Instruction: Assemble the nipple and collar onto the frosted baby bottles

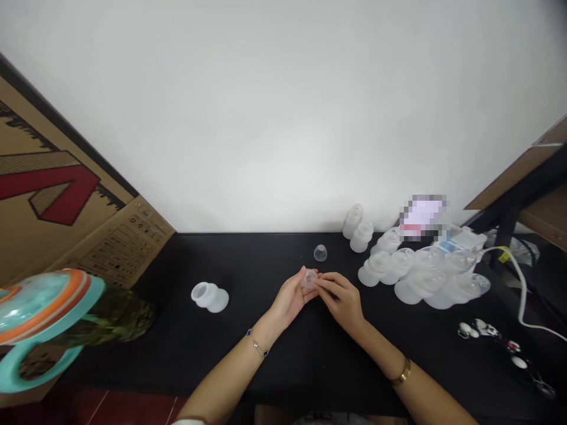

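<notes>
Over the middle of the black table, my left hand (292,298) and my right hand (340,298) meet around a small translucent round bottle part (309,278). The left fingers cup it from below and the side, while the right fingertips pinch its right edge. Its exact kind is too small to make out. Just beyond the hands, a clear dome cap (320,253) rests on the table. To the left sits a whitish, wide-mouthed baby bottle (209,297) without a cap.
Several baby bottles with clear caps (375,268) cluster at the right. A pixelated screen (422,215) stands behind them. A white cable (523,295) and a beaded strap (500,342) lie farther right. At left are a large turquoise-lidded jug (48,307) and a cardboard box (66,177).
</notes>
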A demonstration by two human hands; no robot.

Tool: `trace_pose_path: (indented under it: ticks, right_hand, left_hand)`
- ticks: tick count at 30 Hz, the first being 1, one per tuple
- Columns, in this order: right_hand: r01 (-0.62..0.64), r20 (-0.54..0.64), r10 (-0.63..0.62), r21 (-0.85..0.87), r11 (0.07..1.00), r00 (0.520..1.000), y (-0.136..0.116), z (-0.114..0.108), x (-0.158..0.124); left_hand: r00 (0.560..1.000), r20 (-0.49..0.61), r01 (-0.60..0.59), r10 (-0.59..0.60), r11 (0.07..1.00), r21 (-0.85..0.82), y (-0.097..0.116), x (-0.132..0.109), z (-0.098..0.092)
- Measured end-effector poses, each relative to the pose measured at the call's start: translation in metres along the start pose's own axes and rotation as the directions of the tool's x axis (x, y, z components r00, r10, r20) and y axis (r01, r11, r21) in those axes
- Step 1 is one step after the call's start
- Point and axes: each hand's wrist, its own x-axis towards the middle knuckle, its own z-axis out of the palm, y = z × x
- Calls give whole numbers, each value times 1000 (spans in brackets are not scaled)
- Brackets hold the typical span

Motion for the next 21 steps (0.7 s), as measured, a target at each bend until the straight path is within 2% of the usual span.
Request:
trace_pose_path:
  ticks: [10, 18, 21]
  right_hand:
    - [-49, -21, 49, 8, 999, 999, -7, -3, 3]
    - [-147, -24, 148, 20, 989, 989, -9, -3, 4]
    - [-121, -34, 121, 2, 993, 992, -9, -3, 3]
  left_hand:
    - [1000, 28, 2, -3, 1000, 21, -1, 0, -1]
    - [999, 40, -7, 4, 996, 84, 1, 0, -2]
    - [999, 22, -29, 28, 997, 69, 0, 0, -1]
